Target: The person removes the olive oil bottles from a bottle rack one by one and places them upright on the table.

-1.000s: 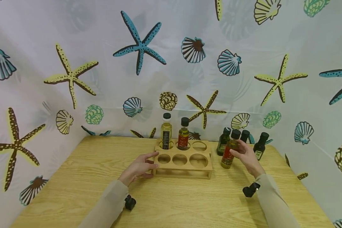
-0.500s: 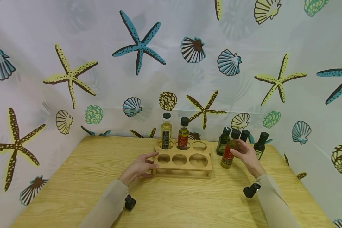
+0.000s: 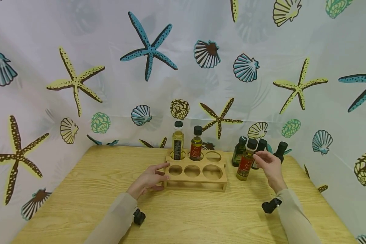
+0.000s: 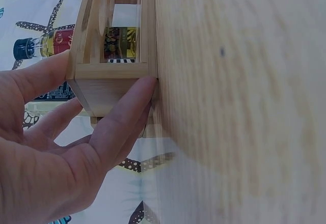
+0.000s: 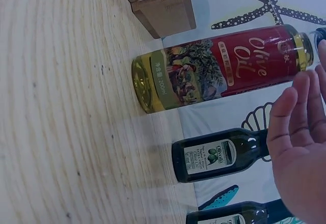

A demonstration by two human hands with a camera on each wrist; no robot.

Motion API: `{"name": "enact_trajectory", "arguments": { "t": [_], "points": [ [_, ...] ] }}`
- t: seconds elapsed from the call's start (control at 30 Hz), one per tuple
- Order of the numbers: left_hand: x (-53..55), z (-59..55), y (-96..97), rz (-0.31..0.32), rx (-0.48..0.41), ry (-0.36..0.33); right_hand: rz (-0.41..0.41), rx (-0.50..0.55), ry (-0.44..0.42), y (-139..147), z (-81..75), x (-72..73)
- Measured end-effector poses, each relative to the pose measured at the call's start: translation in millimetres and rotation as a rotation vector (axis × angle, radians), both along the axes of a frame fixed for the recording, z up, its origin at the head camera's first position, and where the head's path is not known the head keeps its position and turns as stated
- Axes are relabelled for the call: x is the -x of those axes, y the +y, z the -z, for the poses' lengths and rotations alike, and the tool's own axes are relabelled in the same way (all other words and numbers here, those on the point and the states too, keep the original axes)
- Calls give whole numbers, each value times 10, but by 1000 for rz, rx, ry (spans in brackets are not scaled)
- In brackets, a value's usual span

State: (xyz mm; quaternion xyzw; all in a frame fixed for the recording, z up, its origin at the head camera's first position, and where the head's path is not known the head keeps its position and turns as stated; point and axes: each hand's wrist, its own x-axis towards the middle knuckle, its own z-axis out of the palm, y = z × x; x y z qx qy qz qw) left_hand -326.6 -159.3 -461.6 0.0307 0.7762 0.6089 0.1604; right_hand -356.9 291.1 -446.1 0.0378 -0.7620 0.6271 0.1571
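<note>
My left hand (image 3: 149, 178) rests its extended fingers on the left end of a two-tier wooden bottle rack (image 3: 198, 179), touching its corners in the left wrist view. In the rack's back row stand a pale yellow oil bottle (image 3: 178, 142) at left and a red-labelled olive oil bottle (image 3: 196, 149) in the middle hole. Right of the rack, another red-labelled olive oil bottle (image 3: 245, 165) stands upright on the table. My right hand (image 3: 271, 169) is beside its upper part, fingers loosely bent; in the right wrist view the fingertips overlap its neck, and contact is unclear.
Behind the loose bottle stand a dark green bottle (image 3: 239, 152) and a dark olive oil bottle (image 5: 211, 158). A further dark bottle (image 3: 281, 150) is at the far right, partly behind my hand. A patterned curtain (image 3: 183, 84) backs the wooden table (image 3: 186, 217).
My right hand has drawn a little to the right, off the red-labelled olive oil bottle, whose label shows more fully now. The left hand and rack stay put.
</note>
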Motion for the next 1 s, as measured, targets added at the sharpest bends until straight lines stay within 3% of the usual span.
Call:
{"name": "enact_trajectory", "arguments": {
  "t": [0.57,1.0],
  "points": [
    [6,22,-18,-7,7,5,-163,50,67,-146,-41,-88],
    [-26,1,-9,14,10,29,-275,58,43,-402,16,-84]
  ]
}}
